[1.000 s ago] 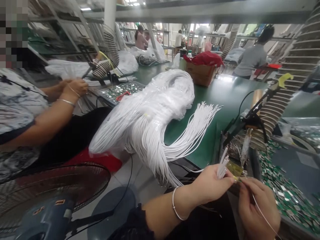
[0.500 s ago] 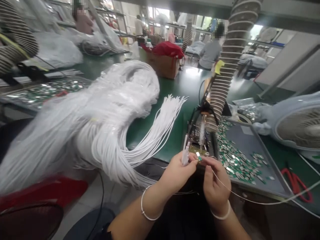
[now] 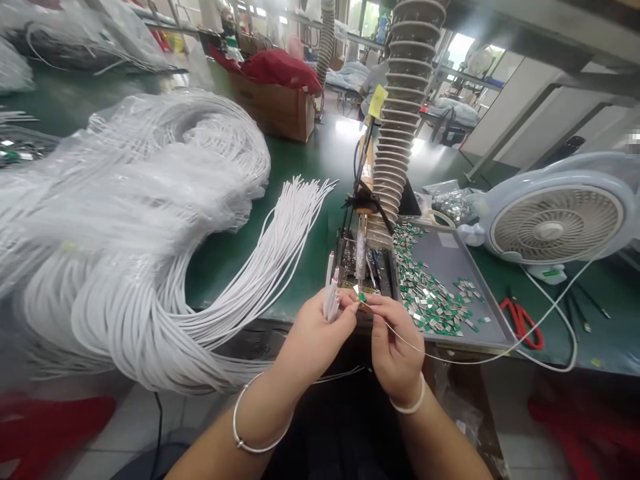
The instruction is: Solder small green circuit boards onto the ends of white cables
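Observation:
My left hand (image 3: 313,343) is closed around several white cables (image 3: 331,297) whose reddish tips point up. At its thumb and fingertips is a small green circuit board (image 3: 363,298); whether a cable is joined to it is too small to tell. My right hand (image 3: 399,347) pinches a thin pale wire that looks like solder wire (image 3: 460,362), which trails off to the right. Its fingertips meet those of the left hand beside the board. Just beyond them a soldering iron (image 3: 361,250) hangs tip down in a stand.
A big bundle of white cables (image 3: 145,280), partly in clear plastic, covers the left. To the right are a grey tray (image 3: 450,257) of small boards, red-handled scissors (image 3: 523,325) and a fan (image 3: 555,223). A ribbed hose (image 3: 403,113) hangs behind the iron; a cardboard box (image 3: 273,110) stands further back.
The whole view has swung to the right, so the bench things appear further left. Both hands keep their hold, fingertips together at the small board below the iron.

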